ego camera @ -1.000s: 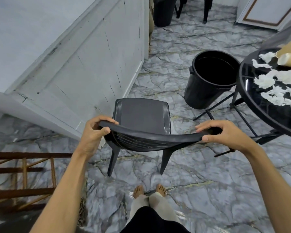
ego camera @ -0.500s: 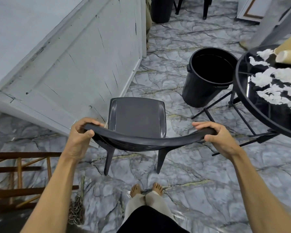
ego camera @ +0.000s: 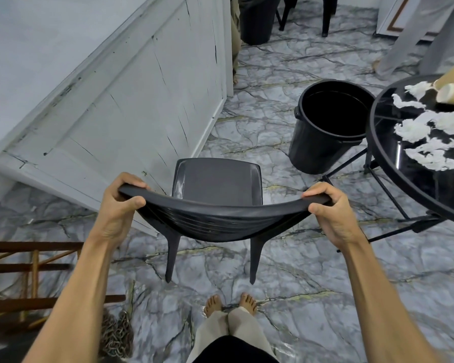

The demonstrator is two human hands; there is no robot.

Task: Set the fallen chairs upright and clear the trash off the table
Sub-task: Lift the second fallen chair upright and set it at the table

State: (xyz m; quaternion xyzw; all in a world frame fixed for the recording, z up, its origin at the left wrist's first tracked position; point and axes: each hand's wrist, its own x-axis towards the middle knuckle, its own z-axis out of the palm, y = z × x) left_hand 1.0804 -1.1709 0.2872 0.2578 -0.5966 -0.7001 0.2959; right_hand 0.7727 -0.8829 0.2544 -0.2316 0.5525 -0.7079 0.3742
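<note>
Indoor café-like or domestic dining area: grey veined marble floor (ego camera: 312, 271), cracked white panelled wall (ego camera: 116, 106) at left, round black glass-topped table (ego camera: 393, 158) at right, black plastic bin (ego camera: 323, 142) beside it, further dark chair legs (ego camera: 325, 19) far off.

the left hand (ego camera: 117, 205) and right hand (ego camera: 330, 210) grip the two ends of the dark chair (ego camera: 218, 203) backrest, the chair upright on its legs. beside it stand a black bin (ego camera: 323, 142) and a round table (ego camera: 383, 153) strewn with white paper scraps (ego camera: 430, 137).

Bare forearms and bare feet (ego camera: 230, 303), beige trousers (ego camera: 231, 334), a black garment (ego camera: 233, 351) above them.
</note>
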